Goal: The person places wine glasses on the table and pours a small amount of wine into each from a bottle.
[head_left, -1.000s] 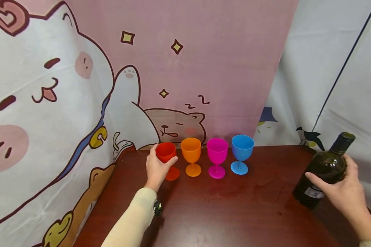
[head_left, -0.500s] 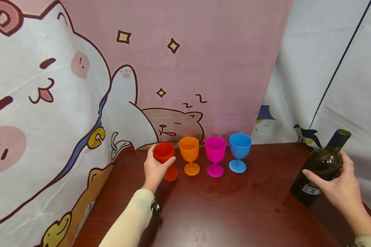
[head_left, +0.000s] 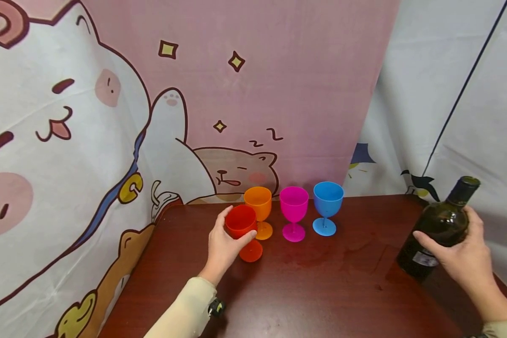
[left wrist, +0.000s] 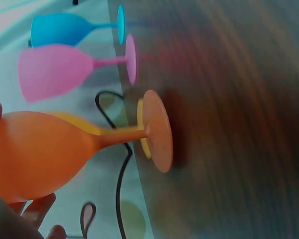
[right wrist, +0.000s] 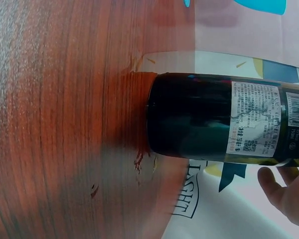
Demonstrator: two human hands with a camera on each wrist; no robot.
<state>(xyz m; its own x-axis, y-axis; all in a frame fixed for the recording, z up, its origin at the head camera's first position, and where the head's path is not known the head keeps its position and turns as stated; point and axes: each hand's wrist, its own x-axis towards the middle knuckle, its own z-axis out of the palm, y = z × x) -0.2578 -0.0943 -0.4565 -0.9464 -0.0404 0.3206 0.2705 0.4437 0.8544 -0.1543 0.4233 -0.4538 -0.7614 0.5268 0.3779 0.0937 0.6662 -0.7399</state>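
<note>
Red goblet gripped by the bowl in the left hand, thumb and fingers round it; held upright over the table — contact of its base cannot be told. Orange goblet, just behind, is partly covered by it. Magenta goblet and blue goblet are lined up beside the orange one, near the table's back edge. Well apart, at far right, a dark bottle is grasped round its body by the right hand, neck up — printed label seen in the right wrist view.
</note>
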